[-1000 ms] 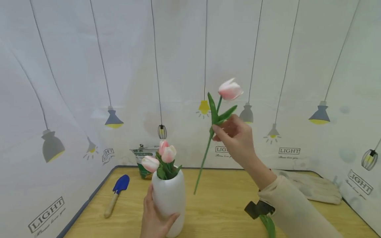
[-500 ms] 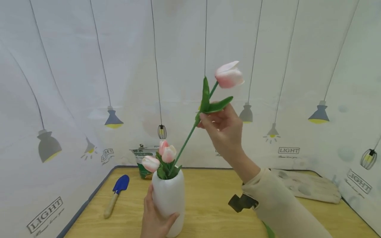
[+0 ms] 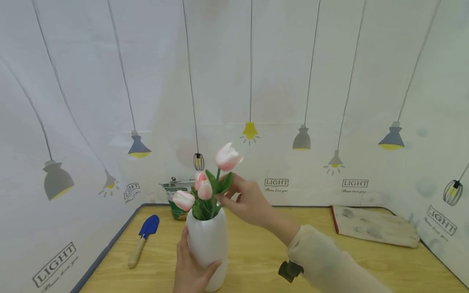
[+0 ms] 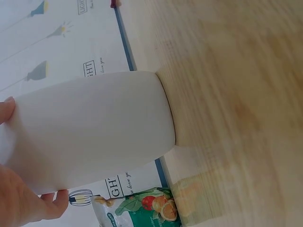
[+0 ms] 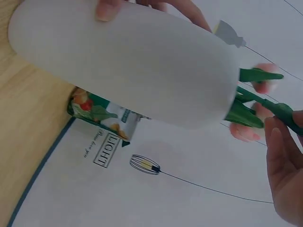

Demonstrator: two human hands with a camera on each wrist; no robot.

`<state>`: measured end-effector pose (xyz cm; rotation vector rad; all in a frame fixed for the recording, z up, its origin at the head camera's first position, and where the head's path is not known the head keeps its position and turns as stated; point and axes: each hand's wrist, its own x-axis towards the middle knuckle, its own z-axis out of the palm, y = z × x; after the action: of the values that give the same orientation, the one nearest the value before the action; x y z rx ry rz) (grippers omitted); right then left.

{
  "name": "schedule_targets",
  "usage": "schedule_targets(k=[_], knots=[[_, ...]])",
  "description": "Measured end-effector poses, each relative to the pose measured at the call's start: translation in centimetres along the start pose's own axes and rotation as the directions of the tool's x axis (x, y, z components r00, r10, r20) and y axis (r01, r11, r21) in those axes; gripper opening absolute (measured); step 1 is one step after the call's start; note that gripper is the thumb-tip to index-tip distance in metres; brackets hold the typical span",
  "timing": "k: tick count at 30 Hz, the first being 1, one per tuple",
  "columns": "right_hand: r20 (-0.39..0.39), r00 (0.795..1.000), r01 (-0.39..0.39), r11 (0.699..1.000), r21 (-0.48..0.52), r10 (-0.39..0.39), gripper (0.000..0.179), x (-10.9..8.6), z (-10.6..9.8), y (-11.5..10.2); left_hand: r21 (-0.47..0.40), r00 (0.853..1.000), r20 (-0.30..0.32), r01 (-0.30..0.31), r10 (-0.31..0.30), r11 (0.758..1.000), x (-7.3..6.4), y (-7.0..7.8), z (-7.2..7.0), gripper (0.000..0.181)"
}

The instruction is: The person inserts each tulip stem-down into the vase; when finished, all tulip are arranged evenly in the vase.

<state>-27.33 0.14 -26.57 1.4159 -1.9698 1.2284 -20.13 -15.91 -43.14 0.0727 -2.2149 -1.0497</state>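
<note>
we see the right hand (image 3: 249, 203) pinching the tallest flower (image 3: 229, 157) by its leaves (image 3: 211, 180), stem (image 3: 218, 174) in the vase (image 3: 207, 248), left hand (image 3: 191, 268) gripping the vase's side — we'd guess flower light, bendy, best held by the stem — vase smooth, maybe slippery, breakable, best held round the middle

Above your right hand (image 3: 250, 201): free air. Left of it: tulips (image 3: 205, 190) crowd vase (image 3: 209, 236) mouth, barring passage. Below it: open tabletop (image 3: 256, 260). Your left hand (image 3: 192, 264) obstructs vase's near side; gap leftward, then trowel (image 3: 144, 239). Ahead: pouch (image 3: 178, 211).
</note>
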Motion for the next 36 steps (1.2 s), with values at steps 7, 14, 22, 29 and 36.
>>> schedule_targets(k=[7, 14, 22, 29, 36], knots=[[0.177, 0.971, -0.131, 0.978, -0.161, 0.159, 0.011, -1.1, 2.2, 1.1, -0.019, 1.000, -0.016, -0.004, 0.004, 1.000, 0.1, -0.1, 0.2, 0.115], [0.145, 0.919, -0.373, 0.928, 0.009, 0.368, 0.022, -1.2, 2.6, 1.2, -0.013, 1.000, -0.001, 0.014, -0.014, 1.000, 0.0, -0.1, 0.2, 0.114], [0.179, 0.931, -0.321, 0.947, -0.017, 0.319, 0.012, -1.5, 3.4, 0.9, -0.010, 1.000, 0.018, 0.003, -0.003, 1.000, -0.1, -0.1, 0.1, 0.113], [0.017, 0.957, -0.289, 0.957, 0.009, 0.289, 0.019, -4.1, 0.9, 2.0, -0.005, 1.000, -0.017, -0.002, 0.002, 1.000, -0.1, 0.1, 0.2, 0.115], [0.185, 0.868, -0.414, 0.878, -0.242, 0.460, 0.011, -10.6, -6.7, 6.7, -0.020, 0.996, -0.079, -0.053, 0.051, 0.998, 0.3, 0.2, 0.3, 0.116]])
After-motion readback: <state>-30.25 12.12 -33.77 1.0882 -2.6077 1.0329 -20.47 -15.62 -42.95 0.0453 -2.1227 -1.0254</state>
